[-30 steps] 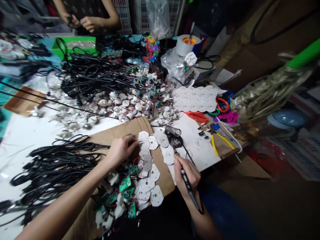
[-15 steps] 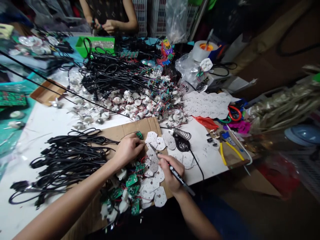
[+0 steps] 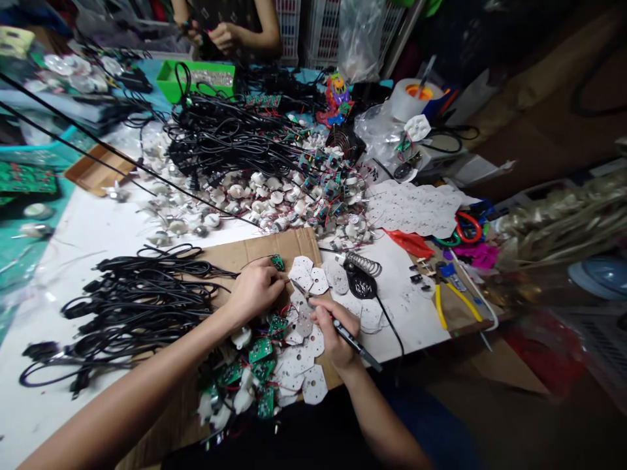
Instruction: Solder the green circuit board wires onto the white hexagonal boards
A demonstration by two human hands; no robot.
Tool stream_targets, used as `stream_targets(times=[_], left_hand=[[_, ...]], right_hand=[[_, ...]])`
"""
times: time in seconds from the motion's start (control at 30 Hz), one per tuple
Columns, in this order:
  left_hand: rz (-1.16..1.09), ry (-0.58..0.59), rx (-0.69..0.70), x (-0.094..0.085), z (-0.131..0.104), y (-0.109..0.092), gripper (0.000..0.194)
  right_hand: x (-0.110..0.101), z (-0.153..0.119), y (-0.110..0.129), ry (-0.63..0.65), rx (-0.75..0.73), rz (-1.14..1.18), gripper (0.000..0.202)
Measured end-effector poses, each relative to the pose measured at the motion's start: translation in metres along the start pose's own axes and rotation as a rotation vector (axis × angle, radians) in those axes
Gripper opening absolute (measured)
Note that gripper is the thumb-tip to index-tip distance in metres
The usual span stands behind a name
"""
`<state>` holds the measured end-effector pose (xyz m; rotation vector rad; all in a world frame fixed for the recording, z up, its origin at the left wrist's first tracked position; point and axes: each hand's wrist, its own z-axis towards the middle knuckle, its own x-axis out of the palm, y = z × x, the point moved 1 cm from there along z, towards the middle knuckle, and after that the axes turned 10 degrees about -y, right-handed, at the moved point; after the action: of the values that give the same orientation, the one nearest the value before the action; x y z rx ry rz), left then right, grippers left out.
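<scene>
My left hand [image 3: 259, 290] is closed in a pinch, with what looks like a thin wire at its fingertips. Just behind its knuckles lies a small green circuit board [image 3: 277, 262]. My right hand [image 3: 337, 329] grips a black pen-shaped tool [image 3: 355, 344] with pale printing and a pointed metal tip. That tip reaches close to my left fingertips, over white many-sided plates [image 3: 300, 358] with holes. Between my forearms, green circuit boards [image 3: 260, 350] with red wires and white motor-like parts [image 3: 243, 398] lie heaped on the cardboard [image 3: 264, 245].
Bundled black cables [image 3: 147, 303] lie at the left. A large pile of white parts [image 3: 245, 192] and more cables is behind. To the right are a coiled spring holder [image 3: 366, 262], yellow-handled pliers [image 3: 458, 300] and white plate sheets [image 3: 416, 205]. Another person's hands [image 3: 223, 36] work across the table.
The view has shifted slightly, so the background sits further right. Both hands keep nearly the same pose, the tool tip still beside my left fingertips.
</scene>
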<state>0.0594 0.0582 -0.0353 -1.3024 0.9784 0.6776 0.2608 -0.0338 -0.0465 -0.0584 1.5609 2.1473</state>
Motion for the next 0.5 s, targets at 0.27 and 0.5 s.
stream_targets(times=[0.27, 0.5], left_hand=[[0.024, 0.017, 0.004, -0.0021, 0.0014, -0.0022, 0.028], [0.038, 0.008, -0.005, -0.0022, 0.0008, -0.0038, 0.025]], right_hand=[[0.0001, 0.0015, -0.0014, 0.037, -0.125, -0.03, 0.021], [-0.0001, 0.0029, -0.0033, 0.093, -0.252, -0.039, 0.023]])
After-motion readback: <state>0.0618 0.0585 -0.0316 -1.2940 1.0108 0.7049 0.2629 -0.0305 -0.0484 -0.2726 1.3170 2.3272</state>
